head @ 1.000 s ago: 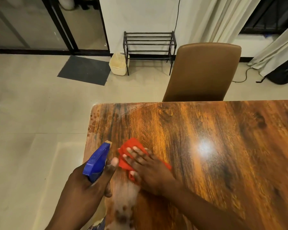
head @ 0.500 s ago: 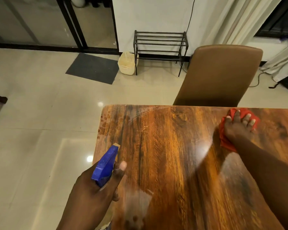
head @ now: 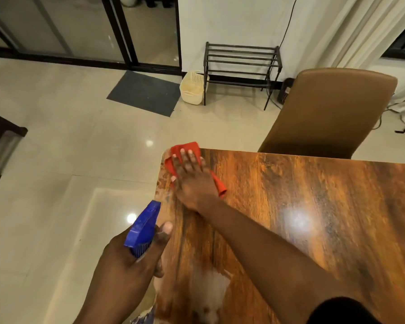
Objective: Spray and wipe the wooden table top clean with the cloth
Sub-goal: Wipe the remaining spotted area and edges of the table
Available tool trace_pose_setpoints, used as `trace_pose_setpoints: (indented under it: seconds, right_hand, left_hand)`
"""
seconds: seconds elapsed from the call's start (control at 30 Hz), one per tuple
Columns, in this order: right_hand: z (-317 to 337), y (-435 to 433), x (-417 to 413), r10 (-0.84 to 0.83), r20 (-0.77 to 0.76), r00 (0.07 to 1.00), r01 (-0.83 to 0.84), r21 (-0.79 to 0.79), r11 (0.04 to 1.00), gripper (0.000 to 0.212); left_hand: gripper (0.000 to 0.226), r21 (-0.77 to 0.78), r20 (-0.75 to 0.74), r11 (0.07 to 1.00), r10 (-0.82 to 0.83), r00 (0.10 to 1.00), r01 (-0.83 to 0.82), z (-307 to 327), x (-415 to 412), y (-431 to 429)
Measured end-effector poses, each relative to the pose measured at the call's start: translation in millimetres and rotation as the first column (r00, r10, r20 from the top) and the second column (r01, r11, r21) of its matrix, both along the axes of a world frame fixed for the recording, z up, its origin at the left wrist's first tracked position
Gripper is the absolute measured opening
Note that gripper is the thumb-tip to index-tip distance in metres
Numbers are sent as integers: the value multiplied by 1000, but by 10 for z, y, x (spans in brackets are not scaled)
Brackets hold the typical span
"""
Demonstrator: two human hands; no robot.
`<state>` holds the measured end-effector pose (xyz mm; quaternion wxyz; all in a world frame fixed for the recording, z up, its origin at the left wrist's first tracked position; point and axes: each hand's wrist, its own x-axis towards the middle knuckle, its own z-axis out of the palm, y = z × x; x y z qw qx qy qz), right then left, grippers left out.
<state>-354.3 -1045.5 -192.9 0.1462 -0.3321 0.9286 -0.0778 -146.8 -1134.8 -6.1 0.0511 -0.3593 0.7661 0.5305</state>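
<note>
The wooden table top (head: 313, 218) fills the lower right of the head view, glossy with a light glare. My right hand (head: 193, 181) lies flat on a red cloth (head: 185, 148) at the table's far left corner, pressing it onto the wood. The cloth sticks out beyond my fingers and behind my palm. My left hand (head: 129, 265) holds a spray bottle with a blue trigger head (head: 143, 228) just off the table's left edge, nozzle pointing away from me. The bottle's body is hidden below my hand.
A brown chair (head: 332, 113) stands at the table's far side. On the tiled floor beyond are a black metal rack (head: 241, 66), a cream plastic basket (head: 192, 88) and a grey mat (head: 144, 92). A dark piece of furniture (head: 0, 146) sits at the left.
My right hand swept the red cloth from near my left hand out to the right by the chair, then back to the far left corner. The left hand with the bottle stayed put.
</note>
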Motion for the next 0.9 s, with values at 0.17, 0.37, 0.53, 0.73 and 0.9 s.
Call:
trace_pose_setpoints:
  seconds: [0.17,0.37,0.53,0.73,0.9]
  right_hand:
    - [-24,95,855,250,30,968,-250,6,968,70]
    - [-50,1267,2032,215,-67,974,-218,-32,975,68]
    - [83,2124,1809,-132,-47,990,135,46,990,66]
    - [133,1931,584,-523,48,851,524,-12,852,74]
    - [117,984,-309,-461,25,887,462,-15,887,67]
  left_hand:
    - [53,-38,19,999,20,1000,-19,14,71,-65]
    - [51,-9,11,999,43,999,-42,-14,153,-51]
    - [54,18,5,999,50,999,-50,-94,208,-92]
    - [57,19,-13,999,44,999,-43,-179,226,-240]
    - [63,28,-7,999,22,1000,-22,-254,264,-354]
